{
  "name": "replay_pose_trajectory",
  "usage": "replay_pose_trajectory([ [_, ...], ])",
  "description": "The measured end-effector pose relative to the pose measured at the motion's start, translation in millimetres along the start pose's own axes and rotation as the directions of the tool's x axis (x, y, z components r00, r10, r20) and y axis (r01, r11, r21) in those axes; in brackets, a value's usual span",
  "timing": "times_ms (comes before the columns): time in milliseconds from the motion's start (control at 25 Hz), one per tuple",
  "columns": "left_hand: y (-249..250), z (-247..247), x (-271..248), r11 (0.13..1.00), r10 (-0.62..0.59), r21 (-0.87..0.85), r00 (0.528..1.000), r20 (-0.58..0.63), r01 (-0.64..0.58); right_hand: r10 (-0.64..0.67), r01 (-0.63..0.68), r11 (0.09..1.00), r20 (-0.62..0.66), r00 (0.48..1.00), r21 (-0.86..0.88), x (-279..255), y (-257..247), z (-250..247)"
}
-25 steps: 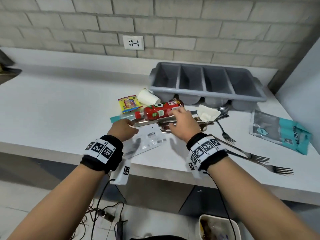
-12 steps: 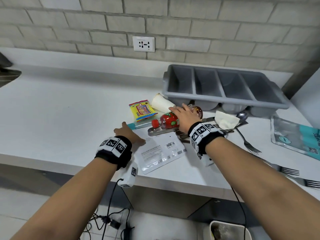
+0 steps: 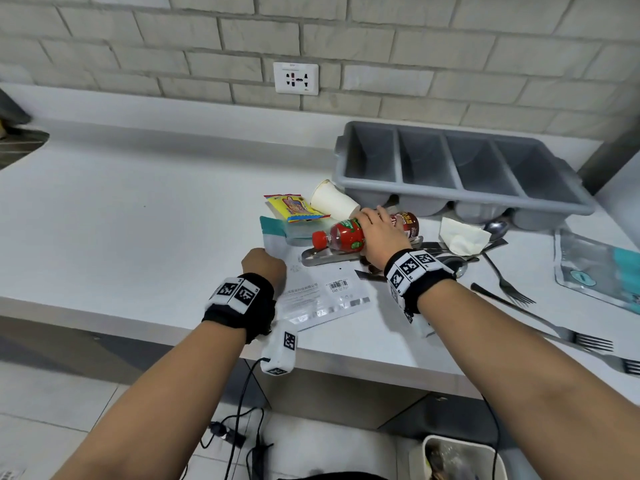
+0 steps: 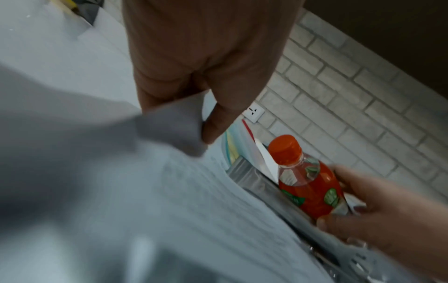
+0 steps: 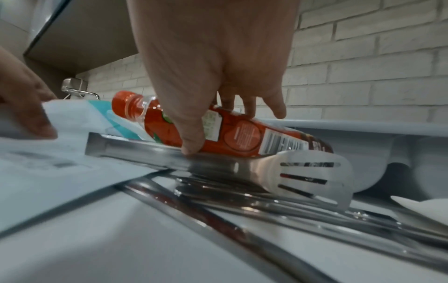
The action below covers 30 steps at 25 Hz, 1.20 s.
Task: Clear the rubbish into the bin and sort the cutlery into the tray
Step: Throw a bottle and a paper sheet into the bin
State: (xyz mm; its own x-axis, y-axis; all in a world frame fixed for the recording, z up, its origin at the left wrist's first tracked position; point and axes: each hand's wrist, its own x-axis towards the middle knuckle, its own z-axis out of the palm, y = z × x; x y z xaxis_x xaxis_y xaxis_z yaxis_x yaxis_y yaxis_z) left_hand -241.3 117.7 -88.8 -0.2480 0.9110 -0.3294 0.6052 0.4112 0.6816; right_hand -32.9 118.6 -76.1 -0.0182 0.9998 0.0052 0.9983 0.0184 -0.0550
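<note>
A red-labelled plastic bottle (image 3: 341, 235) lies on its side across steel tongs (image 3: 325, 256) in front of the grey four-slot cutlery tray (image 3: 433, 192). My right hand (image 3: 375, 221) grips the bottle (image 5: 242, 137) round its middle, thumb on the near side, fingers over the top. My left hand (image 3: 263, 266) pinches the lifted left edge of a white plastic pouch (image 3: 322, 292); in the left wrist view the left hand (image 4: 202, 130) holds that corner between thumb and finger. Spoons and knives lie under the tongs (image 5: 312, 172). Three forks (image 3: 505, 289) lie to the right.
A paper cup (image 3: 332, 200) and a yellow snack packet (image 3: 291, 207) lie behind the bottle. A crumpled napkin (image 3: 460, 235) and a spoon (image 3: 495, 226) sit by the tray. A teal-and-clear pouch (image 3: 599, 271) lies far right. The bin (image 3: 457, 459) stands on the floor below the counter edge.
My right hand has slid from the bottle's base end to its middle and curled round it. The left hand has stayed at the white pouch's edge. The head view has moved closer.
</note>
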Motion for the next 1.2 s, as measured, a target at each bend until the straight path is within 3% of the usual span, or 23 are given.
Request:
replay_pose_trajectory([
  [360, 34, -41, -26, 0.973, 0.225, -0.026, 0.964, -0.142, -0.231, -0.037, 0.037, 0.999, -0.131, 0.991, -0.001, -27, 14, -10],
  [560, 44, -71, -35, 0.965, 0.247, -0.007, 0.921, -0.300, -0.261, -0.037, 0.038, 0.999, -0.152, 0.988, 0.003, -38, 4, -9],
  [760, 64, -68, -63, 0.941, 0.316, 0.000, 0.877, -0.361, -0.339, -0.038, 0.030, 0.999, -0.346, 0.938, -0.027, -57, 15, -19],
  [920, 82, -60, -99, 0.917, 0.364, 0.026, 0.811, -0.458, -0.398, 0.047, -0.013, 0.997, -0.470, 0.881, 0.075, -87, 41, -38],
  [1040, 97, -45, -135, 0.874, 0.396, -0.035, 0.753, -0.526, -0.484, 0.167, -0.064, 0.974, -0.493, 0.854, 0.219, -124, 71, -45],
  [1120, 105, -24, -155, 0.848, 0.404, -0.106, 0.763, -0.504, -0.519, 0.235, -0.094, 0.953, -0.507, 0.829, 0.289, -149, 90, -45],
  [1200, 111, 9, -173, 0.836, 0.404, -0.185, 0.808, -0.429, -0.516, 0.306, -0.146, 0.929, -0.484, 0.820, 0.340, -180, 113, -43],
])
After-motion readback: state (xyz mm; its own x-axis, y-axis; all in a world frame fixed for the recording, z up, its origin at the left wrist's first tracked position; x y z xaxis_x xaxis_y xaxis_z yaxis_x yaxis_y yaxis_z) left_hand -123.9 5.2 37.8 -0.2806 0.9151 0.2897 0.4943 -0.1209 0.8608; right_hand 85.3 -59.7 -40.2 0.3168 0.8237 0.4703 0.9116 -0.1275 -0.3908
